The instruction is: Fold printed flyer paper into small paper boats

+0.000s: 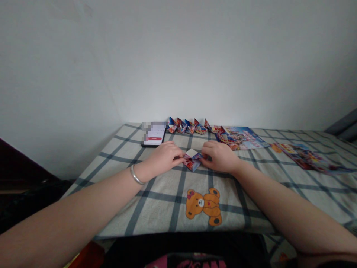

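Note:
A small piece of folded printed paper (192,165) lies between my hands near the middle of the table, its top showing a pale diamond-shaped face. My left hand (166,157), with a silver bangle on the wrist, pinches its left corner. On the opposite side my right hand (219,156) grips the right corner with thumb and fingers. Parts of the paper's side corners are hidden by the fingertips. Just beyond the hands stands a row of folded paper pieces (195,126) in the same red and blue print.
A phone (154,134) with a lit screen lies back left. Printed sheets (247,137) rest behind my right hand, and more printed sheets (309,156) lie further right. The checked tablecloth (156,212) bears a bear picture (203,206). A white wall (178,67) rises behind the table.

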{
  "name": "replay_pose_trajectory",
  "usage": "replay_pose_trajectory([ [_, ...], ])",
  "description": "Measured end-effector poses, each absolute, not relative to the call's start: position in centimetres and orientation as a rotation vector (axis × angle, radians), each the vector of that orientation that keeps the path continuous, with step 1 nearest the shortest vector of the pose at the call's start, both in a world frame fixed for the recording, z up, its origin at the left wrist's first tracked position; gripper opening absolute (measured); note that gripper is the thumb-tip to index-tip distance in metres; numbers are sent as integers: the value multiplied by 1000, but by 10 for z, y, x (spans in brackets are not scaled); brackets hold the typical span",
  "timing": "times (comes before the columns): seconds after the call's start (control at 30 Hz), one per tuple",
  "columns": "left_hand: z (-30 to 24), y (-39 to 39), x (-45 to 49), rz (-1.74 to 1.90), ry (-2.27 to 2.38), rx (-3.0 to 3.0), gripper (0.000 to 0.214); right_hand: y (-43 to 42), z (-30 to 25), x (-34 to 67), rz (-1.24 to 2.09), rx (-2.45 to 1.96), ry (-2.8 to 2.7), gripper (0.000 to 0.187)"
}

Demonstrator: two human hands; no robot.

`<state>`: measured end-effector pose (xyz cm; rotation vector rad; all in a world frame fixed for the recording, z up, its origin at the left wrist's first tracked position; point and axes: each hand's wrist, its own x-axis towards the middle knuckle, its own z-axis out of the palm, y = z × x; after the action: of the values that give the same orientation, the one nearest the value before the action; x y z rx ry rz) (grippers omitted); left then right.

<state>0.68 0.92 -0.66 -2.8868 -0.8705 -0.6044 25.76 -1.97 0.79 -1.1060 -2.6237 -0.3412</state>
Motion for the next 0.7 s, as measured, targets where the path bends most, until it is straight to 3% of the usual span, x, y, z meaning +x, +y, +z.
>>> replay_pose_trajectory([
  [0.27,-5,4,9,-617,-793,-3005,18,-21,8,256,-203,-1063,-2650,23],
  [0.7,-13,9,10,-798,-993,-2926,16,-11,3,253,203,-1536,-2404,20],
])
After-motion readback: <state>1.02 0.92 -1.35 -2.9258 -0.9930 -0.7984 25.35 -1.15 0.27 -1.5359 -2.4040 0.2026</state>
